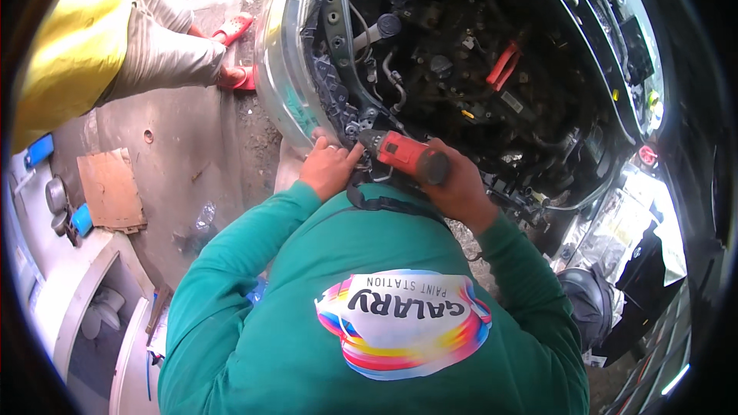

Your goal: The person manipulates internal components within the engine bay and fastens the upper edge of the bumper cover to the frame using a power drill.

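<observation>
My right hand [461, 192] is wrapped round the handle of a red and black cordless drill [407, 155]. The drill lies nearly level, its dark chuck pointing left at the front corner of an open car engine bay [453, 54]. Just left of the chuck is my left hand [330, 167], fingers apart, its fingertips on the edge of a pale glossy body panel [280, 54]. Its thumb side comes close to the drill's tip. Dark plastic and metal brackets [334, 88] run along the corner. What the tip meets is too small to make out.
A person in a yellow top [73, 38] and red clogs [238, 77] stands at the far left beside the car. Cardboard [111, 188] lies on the floor mat at left, near a white cabinet [88, 292]. A red tool-like piece [503, 65] rests on the engine.
</observation>
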`<control>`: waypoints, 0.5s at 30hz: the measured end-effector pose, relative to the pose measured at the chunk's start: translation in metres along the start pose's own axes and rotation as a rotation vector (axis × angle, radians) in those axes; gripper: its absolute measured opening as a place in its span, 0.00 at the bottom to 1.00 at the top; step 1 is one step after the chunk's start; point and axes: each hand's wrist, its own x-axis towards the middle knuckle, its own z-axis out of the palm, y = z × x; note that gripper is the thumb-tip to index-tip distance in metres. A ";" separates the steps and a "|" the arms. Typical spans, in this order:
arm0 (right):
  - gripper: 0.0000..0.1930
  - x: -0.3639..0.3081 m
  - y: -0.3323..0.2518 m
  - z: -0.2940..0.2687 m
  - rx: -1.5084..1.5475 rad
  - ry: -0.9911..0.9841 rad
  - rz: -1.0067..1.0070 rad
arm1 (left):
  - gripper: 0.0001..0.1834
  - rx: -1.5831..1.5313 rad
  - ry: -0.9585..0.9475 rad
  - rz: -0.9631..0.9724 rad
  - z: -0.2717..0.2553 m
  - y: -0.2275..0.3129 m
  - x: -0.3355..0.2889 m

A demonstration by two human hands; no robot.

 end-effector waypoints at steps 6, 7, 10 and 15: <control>0.19 0.005 -0.019 -0.001 -0.231 0.008 -0.029 | 0.26 0.013 0.097 0.005 0.005 -0.002 -0.004; 0.21 0.005 -0.021 -0.001 -0.254 0.014 -0.027 | 0.26 0.007 0.096 0.002 0.006 -0.002 -0.003; 0.23 0.012 -0.021 -0.005 -0.290 -0.010 -0.103 | 0.25 0.012 0.092 -0.005 0.004 0.003 0.004; 0.24 0.016 -0.043 -0.009 -0.387 -0.060 -0.110 | 0.28 0.025 -0.085 -0.045 -0.007 0.006 0.014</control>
